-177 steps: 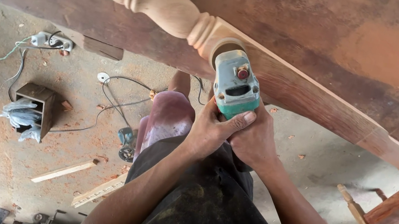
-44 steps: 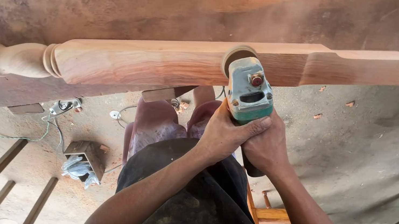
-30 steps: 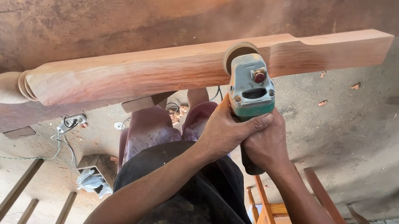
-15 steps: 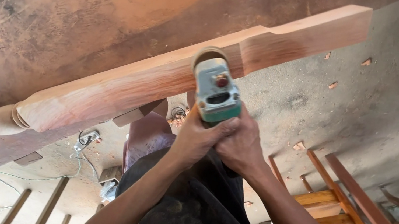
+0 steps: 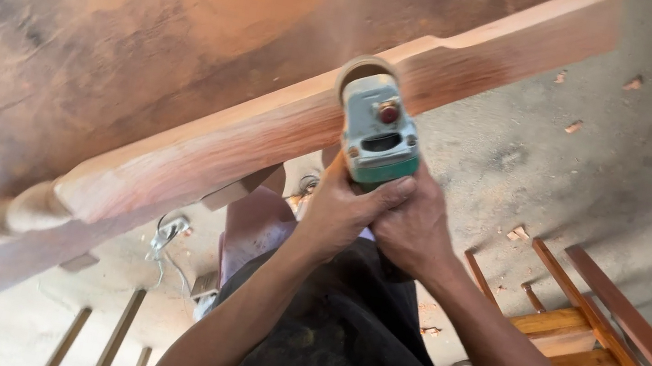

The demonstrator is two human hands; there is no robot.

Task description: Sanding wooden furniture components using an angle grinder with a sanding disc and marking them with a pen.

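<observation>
Both hands grip one tool: the left hand [image 5: 343, 213] and right hand [image 5: 417, 226] are wrapped tight around the rear of a green and grey handheld angle grinder [image 5: 376, 129], its disc pressed on the long reddish wooden furniture leg [image 5: 263, 132] lying across a dusty worn workbench [image 5: 63, 3]; reddish wooden frame pieces [image 5: 629, 339] stand on the floor at right

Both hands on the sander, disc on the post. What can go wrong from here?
1. Both hands, left hand and right hand, grip the sander, so neither steadies the post; it may shift or roll.
2. The disc sits near the post's stepped notch and could catch the edge and kick.
3. Dust hangs above the wood with bare hands close by.
</observation>
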